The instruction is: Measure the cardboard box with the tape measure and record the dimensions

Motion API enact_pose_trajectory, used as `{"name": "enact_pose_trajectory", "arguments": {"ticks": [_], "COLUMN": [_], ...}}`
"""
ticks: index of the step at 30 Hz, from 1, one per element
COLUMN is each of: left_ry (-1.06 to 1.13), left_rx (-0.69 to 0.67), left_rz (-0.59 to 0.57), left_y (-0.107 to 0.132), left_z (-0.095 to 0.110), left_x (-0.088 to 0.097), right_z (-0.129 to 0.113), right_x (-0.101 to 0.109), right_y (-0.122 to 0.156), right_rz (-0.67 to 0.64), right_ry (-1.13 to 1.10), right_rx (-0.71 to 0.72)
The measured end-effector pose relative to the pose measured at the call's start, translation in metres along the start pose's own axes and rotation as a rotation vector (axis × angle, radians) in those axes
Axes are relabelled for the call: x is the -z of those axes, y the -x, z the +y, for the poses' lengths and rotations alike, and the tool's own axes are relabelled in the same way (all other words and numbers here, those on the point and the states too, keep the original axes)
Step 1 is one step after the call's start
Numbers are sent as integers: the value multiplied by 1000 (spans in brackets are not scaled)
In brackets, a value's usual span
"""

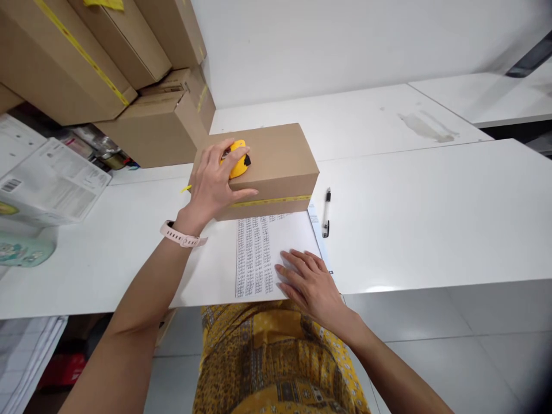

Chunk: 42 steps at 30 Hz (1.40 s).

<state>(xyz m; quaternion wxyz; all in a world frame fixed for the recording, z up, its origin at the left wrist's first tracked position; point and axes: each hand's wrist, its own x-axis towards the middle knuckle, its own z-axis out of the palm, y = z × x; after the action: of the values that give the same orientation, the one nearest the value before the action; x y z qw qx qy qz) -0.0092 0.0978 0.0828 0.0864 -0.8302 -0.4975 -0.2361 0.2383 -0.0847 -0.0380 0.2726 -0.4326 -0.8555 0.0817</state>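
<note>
A brown cardboard box (276, 158) lies on the white table (431, 230). My left hand (213, 184) rests on its near left corner, fingers curled around a yellow tape measure (238, 160) that sits on the box top. The yellow tape blade (271, 201) runs along the box's front face. My right hand (308, 282) lies flat with fingers spread on a printed sheet of paper (259, 253) in front of the box, holding nothing. A pink watch band is on my left wrist.
A black pen (326, 213) lies right of the box. Stacked cardboard cartons (107, 63) stand at the back left, with a white printed package (47, 184) and a green object (23, 253) at the left. A second white table (495, 98) is far right.
</note>
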Motion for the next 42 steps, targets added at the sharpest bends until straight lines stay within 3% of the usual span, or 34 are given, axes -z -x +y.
{"name": "enact_pose_trajectory", "arguments": {"ticks": [10, 13, 15, 17, 19, 21, 23, 26, 28, 31, 33, 35, 37, 39, 42], "left_ry": [36, -7, -33, 22, 159, 261, 296, 286, 282, 294, 307, 314, 307, 293, 287], "left_rx": [-8, -28, -66, -161, -353, -506, -533, -494, -484, -474, -473, -475, -473, -463, -445], "left_rz": [-5, 58, 137, 160, 34, -229, -448, -566, -564, -558, -550, -529, -502, -476, -457], "left_y": [-17, -12, 0, 20, 43, 64, 78, 87, 88, 88, 89, 90, 92, 93, 94], "left_z": [-3, 6, 20, 38, 56, 72, 81, 86, 86, 85, 84, 85, 87, 90, 93], "left_x": [-7, -3, -5, -17, -37, -60, -79, -94, -96, -94, -94, -95, -96, -97, -97], "right_z": [-4, 2, 17, 43, 73, 100, 119, 131, 135, 139, 137, 128, 112, 94, 72], "right_x": [8, 19, 30, 41, 50, 51, 47, 39, 41, 60, 76, 87, 87, 76, 52], "right_y": [8, 8, 2, -10, -29, -52, -73, -93, -94, -79, -64, -54, -53, -61, -84], "right_rz": [4, -25, 6, 121, 213, 143, 22, -83, -53, 134, 268, 361, 360, 276, 149], "right_ry": [-47, -152, -266, -287, -76, 102, 197, 251, 145, -366, -766, -968, -1046, -1118, -1236], "right_rx": [-7, -23, -110, -309, -559, -694, -745, -712, -711, -752, -688, -582, -493, -450, -495]}}
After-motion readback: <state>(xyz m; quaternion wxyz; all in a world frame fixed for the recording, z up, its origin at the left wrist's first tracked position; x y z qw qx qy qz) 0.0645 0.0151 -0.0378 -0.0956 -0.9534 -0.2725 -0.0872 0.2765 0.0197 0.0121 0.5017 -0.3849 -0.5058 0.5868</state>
